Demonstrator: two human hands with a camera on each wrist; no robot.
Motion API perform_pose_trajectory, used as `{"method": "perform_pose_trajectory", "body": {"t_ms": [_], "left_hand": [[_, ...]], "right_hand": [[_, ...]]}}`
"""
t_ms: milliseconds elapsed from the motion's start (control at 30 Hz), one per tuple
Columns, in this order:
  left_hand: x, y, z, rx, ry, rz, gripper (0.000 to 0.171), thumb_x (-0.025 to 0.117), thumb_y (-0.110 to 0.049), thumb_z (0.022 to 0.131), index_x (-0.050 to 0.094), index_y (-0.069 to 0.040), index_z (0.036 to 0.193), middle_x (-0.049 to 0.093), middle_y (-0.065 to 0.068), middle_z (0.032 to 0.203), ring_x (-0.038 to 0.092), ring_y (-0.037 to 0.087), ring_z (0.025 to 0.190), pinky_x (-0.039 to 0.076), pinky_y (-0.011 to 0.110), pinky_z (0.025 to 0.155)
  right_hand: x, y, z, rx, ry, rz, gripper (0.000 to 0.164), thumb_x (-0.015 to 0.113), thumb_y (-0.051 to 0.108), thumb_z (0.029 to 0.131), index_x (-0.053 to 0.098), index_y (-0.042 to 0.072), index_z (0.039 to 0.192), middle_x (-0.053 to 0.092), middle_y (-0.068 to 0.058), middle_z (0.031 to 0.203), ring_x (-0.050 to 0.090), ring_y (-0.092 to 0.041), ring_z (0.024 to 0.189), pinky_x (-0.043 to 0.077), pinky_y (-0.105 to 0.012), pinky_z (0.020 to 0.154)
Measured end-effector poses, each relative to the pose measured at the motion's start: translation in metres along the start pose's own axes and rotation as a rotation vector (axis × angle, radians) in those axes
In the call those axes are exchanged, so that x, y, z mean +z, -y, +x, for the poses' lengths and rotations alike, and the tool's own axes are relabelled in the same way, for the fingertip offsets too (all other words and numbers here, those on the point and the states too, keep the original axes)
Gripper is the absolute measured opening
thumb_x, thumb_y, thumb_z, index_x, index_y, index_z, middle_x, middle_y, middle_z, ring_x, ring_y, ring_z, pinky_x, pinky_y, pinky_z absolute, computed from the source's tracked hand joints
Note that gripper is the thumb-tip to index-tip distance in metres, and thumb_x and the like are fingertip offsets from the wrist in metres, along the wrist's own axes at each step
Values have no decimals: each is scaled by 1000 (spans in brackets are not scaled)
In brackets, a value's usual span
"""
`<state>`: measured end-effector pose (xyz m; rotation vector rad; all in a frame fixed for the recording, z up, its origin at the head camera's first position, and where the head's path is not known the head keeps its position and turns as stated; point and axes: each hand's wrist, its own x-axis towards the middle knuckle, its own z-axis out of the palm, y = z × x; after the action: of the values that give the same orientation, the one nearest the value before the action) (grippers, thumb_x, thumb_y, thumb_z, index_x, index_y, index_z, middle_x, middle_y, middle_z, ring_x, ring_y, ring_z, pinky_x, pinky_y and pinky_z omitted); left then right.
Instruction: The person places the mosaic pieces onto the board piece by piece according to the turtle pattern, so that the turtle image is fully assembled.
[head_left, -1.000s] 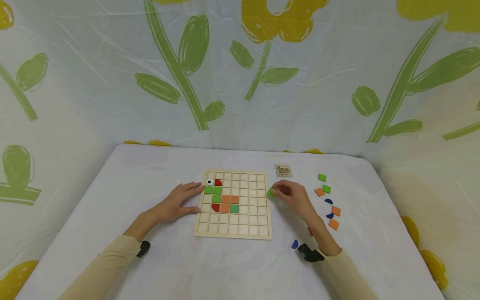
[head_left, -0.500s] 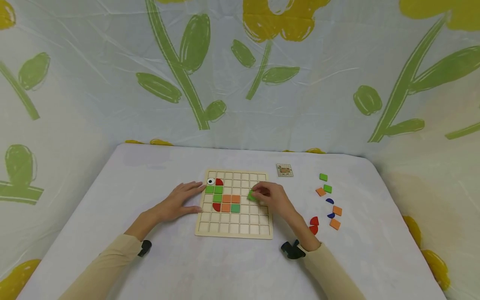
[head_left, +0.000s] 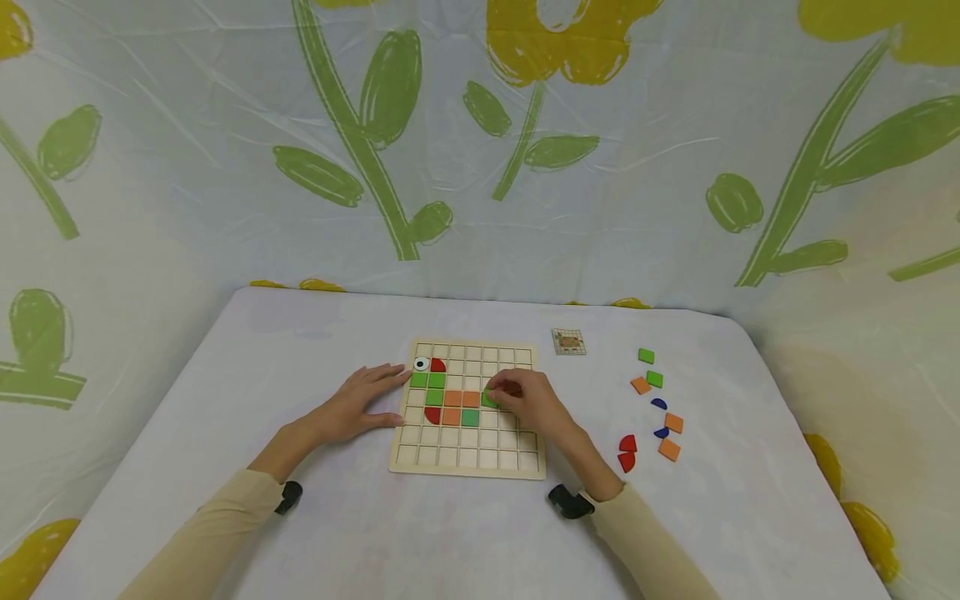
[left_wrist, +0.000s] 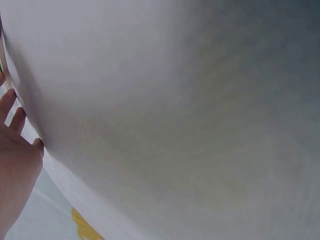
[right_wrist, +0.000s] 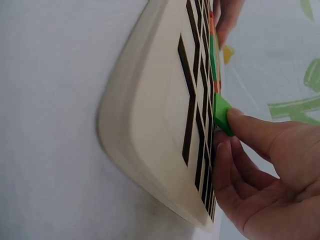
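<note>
The right hand (head_left: 528, 404), beyond the board's right edge a second ago, is now over the wooden board (head_left: 468, 458), pinching a green tile (head_left: 488, 397) tilted just beside the right-hand upper orange tile (head_left: 471, 399). The left hand (head_left: 363, 402) stays at the left edge, fingers extended, thumb apart; farther right, two red pieces (head_left: 627, 444) have come fully into view.

Pale cloth walls (head_left: 637, 192) stand behind the table and on both sides; big yellow flowers (head_left: 517, 50), green stems (head_left: 345, 125) and fat green leaves (head_left: 390, 87) cover them; small creases run across the cloth; a white cover (head_left: 420, 542) lies over the wide table (head_left: 300, 333); the light is soft and a bit dim.
</note>
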<state>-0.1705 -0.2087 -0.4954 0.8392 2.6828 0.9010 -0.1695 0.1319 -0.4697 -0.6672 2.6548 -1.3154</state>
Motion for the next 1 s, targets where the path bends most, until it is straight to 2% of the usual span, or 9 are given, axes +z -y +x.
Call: {"method": "perform_pose_trajectory", "body": {"t_ms": [333,567,767,867,1000], "left_hand": [[-1,-2,0,10,-1,4,78,76,-39,93,43,-7,157,38,19,161,27,43,151,12,64,122],[1,-2,-2,29,-14,12,78,76,-37,93,43,-6,156,39,20,160,28,44,150,13,66,120],[0,-2,0,-13,12,3,79,76,-37,93,41,-8,158,36,16,163,25,41,152,11,64,122],[0,-2,0,-25,17,3,80,77,-37,93,40,-10,159,35,15,164,24,41,152,14,64,122],[1,0,0,-26,19,3,80,76,-38,93,40,-10,159,34,15,164,24,40,152,15,64,121]], "right_hand": [[2,-1,1,-2,-20,-50,10,75,4,93,78,4,102,73,-5,99,67,-17,90,57,-31,80],[-4,-2,-3,18,-5,-51,12,72,9,97,75,3,108,71,-4,101,65,-16,90,56,-30,81],[-18,-8,-13,36,-66,-73,13,71,8,98,74,2,108,70,-6,101,65,-17,88,57,-31,80],[-28,-13,-19,16,-102,-95,12,72,7,97,73,0,107,70,-8,99,67,-21,88,59,-34,80],[-38,-21,-28,36,-143,-111,13,72,7,97,73,0,107,70,-8,98,67,-23,90,59,-37,81]]}}
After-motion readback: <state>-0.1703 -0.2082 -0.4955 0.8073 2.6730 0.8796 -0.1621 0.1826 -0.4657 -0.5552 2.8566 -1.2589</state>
